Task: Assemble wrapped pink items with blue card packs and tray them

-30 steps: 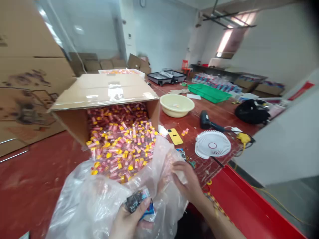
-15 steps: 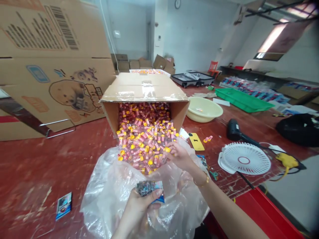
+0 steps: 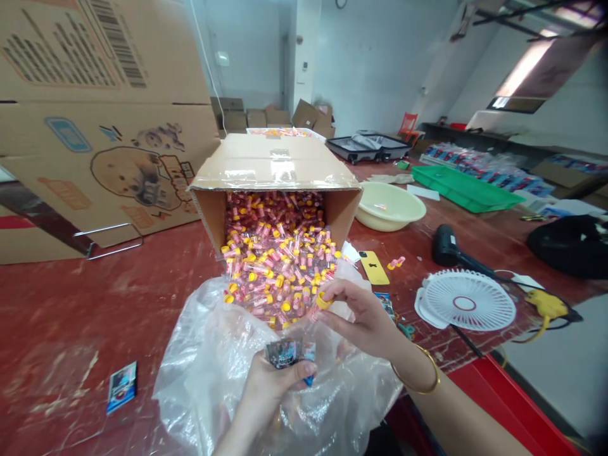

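Note:
My left hand (image 3: pixel 273 383) grips a small stack of printed packets (image 3: pixel 287 354), blue at the bottom edge, with the thumb pressed across them. Between the thumb and fingers of my right hand (image 3: pixel 358 313) is a small clear tube with a yellow cap (image 3: pixel 323 301) and pink contents. That hand is just right of a heap of similar tubes (image 3: pixel 270 266), which spills from a cardboard box (image 3: pixel 275 161) lying on its side. Beneath both hands spreads a crumpled clear plastic bag (image 3: pixel 204 367).
A single packet (image 3: pixel 122 387) lies at left on the red table (image 3: pixel 57 316). Rightward are a cream basin (image 3: pixel 392 206), a yellow phone (image 3: pixel 374 268), a white fan (image 3: pixel 463 301), a black hair dryer (image 3: pixel 446 247) and a green tray (image 3: pixel 468 189). A large printed carton (image 3: pixel 114 133) stands left.
My right hand has drawn back from the heap toward me, bringing one yellow-capped tube nearer the left hand. The packets in my left hand have fanned apart slightly.

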Action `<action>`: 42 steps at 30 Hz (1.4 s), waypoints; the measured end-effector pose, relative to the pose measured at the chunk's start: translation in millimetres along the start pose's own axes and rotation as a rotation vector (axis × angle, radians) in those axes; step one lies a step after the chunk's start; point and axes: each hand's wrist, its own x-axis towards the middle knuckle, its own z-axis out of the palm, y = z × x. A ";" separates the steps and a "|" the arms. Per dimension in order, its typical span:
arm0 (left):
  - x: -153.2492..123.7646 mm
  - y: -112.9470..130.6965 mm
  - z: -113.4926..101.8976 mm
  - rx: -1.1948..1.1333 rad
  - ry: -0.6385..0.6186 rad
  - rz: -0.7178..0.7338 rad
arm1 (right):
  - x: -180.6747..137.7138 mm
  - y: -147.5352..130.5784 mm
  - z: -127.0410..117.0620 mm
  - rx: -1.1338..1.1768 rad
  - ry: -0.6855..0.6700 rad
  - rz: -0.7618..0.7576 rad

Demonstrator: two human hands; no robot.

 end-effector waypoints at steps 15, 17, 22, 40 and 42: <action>4.6 -1.9 -0.8 0.055 -0.019 -0.023 | 12.0 -16.8 -6.7 -0.137 -0.234 -0.129; 4.7 -1.8 -0.3 0.055 -0.027 -0.033 | 12.5 -15.2 -6.4 -0.100 -0.270 -0.092; 0.1 0.0 2.4 -0.028 -0.056 -0.032 | 7.5 13.5 4.8 0.175 -0.177 0.213; -3.1 7.4 25.2 -0.216 -0.143 -0.170 | -52.6 15.7 49.7 0.135 0.090 0.208; -4.3 6.6 27.2 -0.223 -0.127 -0.154 | -54.8 15.3 49.4 0.165 0.077 0.201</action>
